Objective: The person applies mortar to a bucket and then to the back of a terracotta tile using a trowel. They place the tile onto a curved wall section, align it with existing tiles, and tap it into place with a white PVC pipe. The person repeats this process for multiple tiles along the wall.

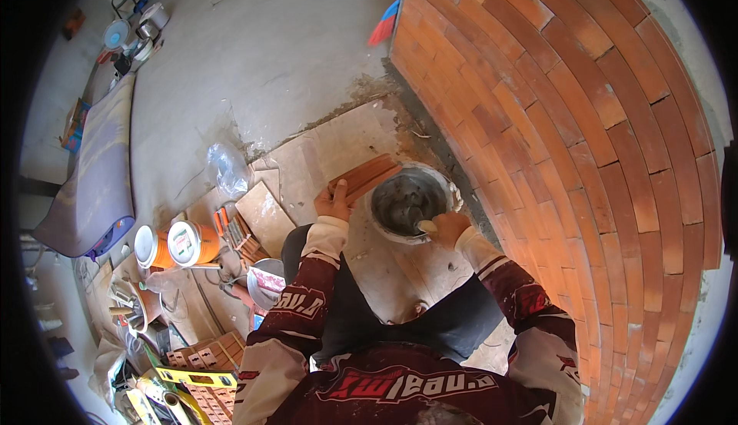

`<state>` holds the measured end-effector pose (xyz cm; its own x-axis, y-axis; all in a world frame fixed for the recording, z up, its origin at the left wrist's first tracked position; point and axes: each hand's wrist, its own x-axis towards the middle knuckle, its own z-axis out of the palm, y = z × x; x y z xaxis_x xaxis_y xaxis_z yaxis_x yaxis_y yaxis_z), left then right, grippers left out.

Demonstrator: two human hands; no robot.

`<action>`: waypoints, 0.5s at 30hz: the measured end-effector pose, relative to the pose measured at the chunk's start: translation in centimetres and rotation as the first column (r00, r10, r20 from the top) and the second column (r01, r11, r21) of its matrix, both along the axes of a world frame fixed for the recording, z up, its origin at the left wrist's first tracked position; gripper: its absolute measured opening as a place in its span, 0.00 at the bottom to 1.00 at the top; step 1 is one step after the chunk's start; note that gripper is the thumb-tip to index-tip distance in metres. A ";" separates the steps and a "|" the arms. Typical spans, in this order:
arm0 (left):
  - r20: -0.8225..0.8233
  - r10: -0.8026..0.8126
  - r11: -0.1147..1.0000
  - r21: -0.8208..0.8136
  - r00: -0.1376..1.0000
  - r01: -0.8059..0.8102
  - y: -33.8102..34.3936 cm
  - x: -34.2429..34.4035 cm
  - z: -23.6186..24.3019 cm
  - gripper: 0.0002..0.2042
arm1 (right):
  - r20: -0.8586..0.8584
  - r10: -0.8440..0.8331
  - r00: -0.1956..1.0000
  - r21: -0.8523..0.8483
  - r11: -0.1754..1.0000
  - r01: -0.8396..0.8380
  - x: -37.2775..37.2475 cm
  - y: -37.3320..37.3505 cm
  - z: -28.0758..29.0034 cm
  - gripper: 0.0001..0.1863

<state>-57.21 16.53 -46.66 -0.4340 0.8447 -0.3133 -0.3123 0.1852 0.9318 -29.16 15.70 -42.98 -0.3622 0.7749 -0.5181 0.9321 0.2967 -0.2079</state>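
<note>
My left hand (332, 201) grips a long reddish-brown clay tile strip (366, 177) by its near end, with the far end reaching to the rim of a round bucket (382, 230) of wet grey mortar (407, 198). My right hand (448, 228) is closed on the pale handle of a trowel (427, 226), whose metal part is down in the bucket at its near right side. The bucket stands on a cardboard sheet (330, 141) in front of me, between my legs.
A brick-tiled wall (553, 164) rises on my right. To my left are two orange buckets (190, 244), a clear plastic bag (227, 171), a pale board (263, 214), stacked tiles (207, 360), a yellow level (196, 377) and a rolled mat (92, 187). A red-blue broom (384, 25) leans at the wall's far end.
</note>
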 end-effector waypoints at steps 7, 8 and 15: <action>0.011 0.004 1.000 -0.013 1.000 -0.004 0.4 0.2 -0.5 0.16 | -0.124 -0.086 0.989 -0.098 0.992 0.074 0.4 0.3 -1.0 0.17; 0.014 0.006 1.000 -0.010 1.000 -0.006 0.4 0.1 -0.4 0.16 | -0.146 -0.151 0.978 -0.191 0.974 0.122 0.5 0.5 -0.5 0.17; 0.041 0.025 1.000 0.004 0.999 -0.025 0.7 0.0 -1.0 0.15 | -0.442 -0.094 0.892 -0.012 0.995 0.098 4.0 -1.3 -3.0 0.19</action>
<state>-57.24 17.25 -47.63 -0.4418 0.8351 -0.3276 -0.3546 0.1729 0.9189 -25.13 14.43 -45.96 -0.4754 0.8219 -0.3138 0.7689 0.2149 -0.6021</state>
